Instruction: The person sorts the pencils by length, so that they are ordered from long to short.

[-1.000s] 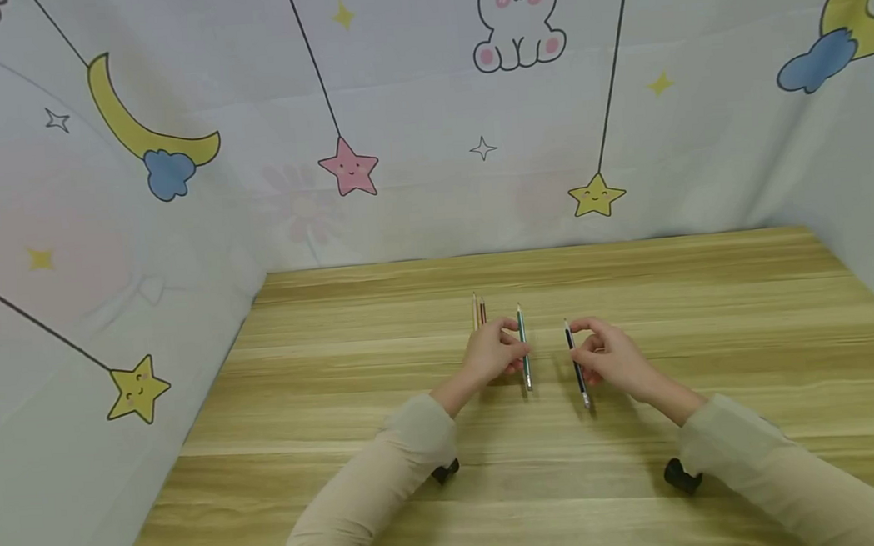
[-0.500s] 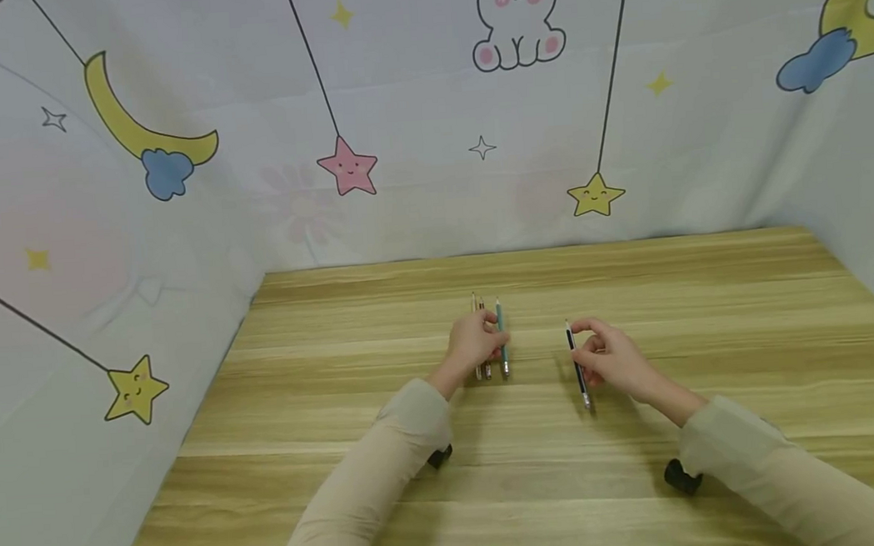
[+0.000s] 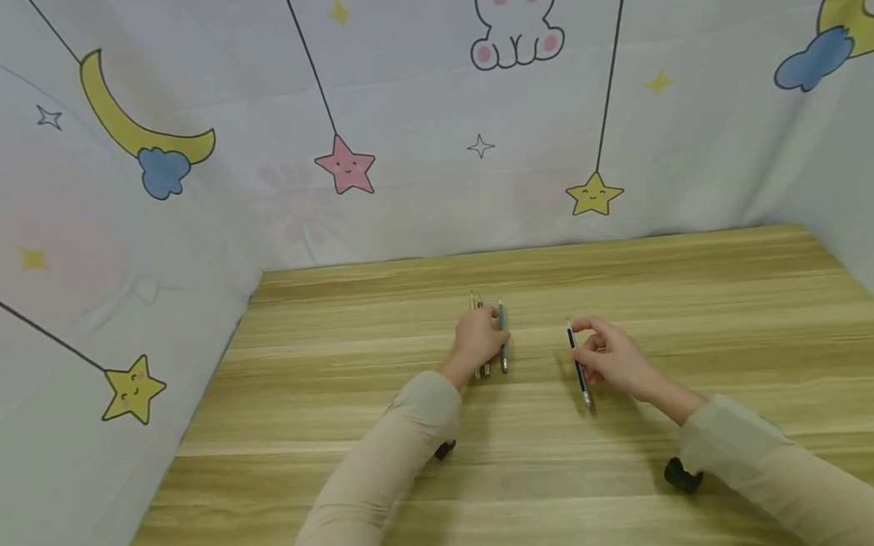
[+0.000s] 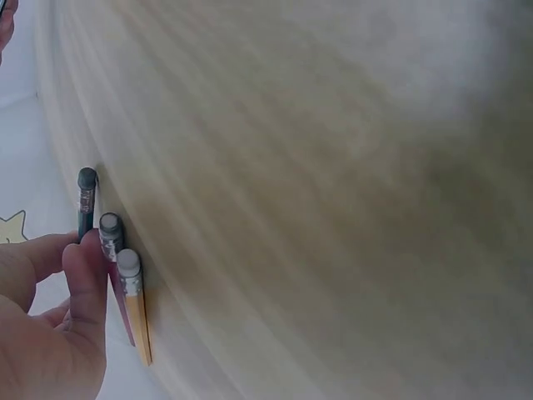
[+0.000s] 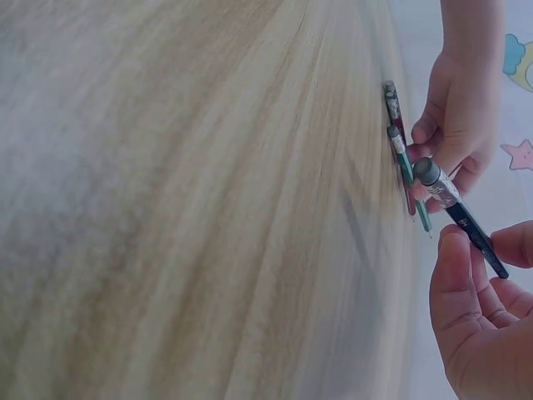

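Note:
My left hand [image 3: 477,339] pinches a green pencil [image 3: 503,336] by its middle, pointed end away from me, close over the table. Just left of it lie a red pencil [image 4: 121,304] and a yellow pencil [image 4: 138,325], side by side and partly covered by the hand in the head view. Their grey eraser ends face the camera in the left wrist view. Off to the right, my right hand [image 3: 613,357] holds a dark blue-black pencil [image 5: 470,225] between thumb and fingers, tilted, its eraser end toward me. Its shadow falls on the table beside it.
The wood-grain table [image 3: 709,306] reaches back to a white cloth backdrop [image 3: 418,207] printed with stars and moons. More cloth hangs along the left and right sides. A black wrist device [image 3: 682,475] sits under the right sleeve.
My left hand has carried the green pencil leftward, beside the red and yellow pencils, then shifted very slightly right. The right hand stays in place with its dark pencil.

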Tool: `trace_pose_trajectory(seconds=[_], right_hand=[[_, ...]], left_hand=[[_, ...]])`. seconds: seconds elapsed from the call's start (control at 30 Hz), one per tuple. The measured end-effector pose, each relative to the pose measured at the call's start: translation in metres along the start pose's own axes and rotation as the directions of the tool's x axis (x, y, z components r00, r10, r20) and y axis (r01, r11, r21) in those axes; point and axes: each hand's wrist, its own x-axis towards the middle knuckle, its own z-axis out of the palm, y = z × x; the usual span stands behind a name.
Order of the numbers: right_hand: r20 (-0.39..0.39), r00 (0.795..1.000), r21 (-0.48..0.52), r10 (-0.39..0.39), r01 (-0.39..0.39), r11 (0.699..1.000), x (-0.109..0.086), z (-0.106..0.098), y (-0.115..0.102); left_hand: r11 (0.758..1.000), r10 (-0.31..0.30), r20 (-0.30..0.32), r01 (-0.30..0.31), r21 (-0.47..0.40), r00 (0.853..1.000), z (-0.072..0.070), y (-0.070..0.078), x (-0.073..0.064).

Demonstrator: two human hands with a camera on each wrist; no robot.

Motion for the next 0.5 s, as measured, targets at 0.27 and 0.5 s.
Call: trace_pose_trajectory(seconds=[0.27, 0.5], right_hand=[[0.002, 1.000, 0.007, 0.007, -0.007, 1.000, -0.0004, -0.0014, 0.0001], [0.012, 1.000, 0.016, 0.011, -0.011, 1.000, -0.0007, -0.0023, 0.0009]], left_hand=[[0.991, 0.042, -0.018, -0.040, 0.128, 0.999, 0.0035, 0.0015, 0.0044], [0.946, 0.048, 0.011, -0.049, 0.320, 0.999, 0.0046, 0.0051, 0.0047]])
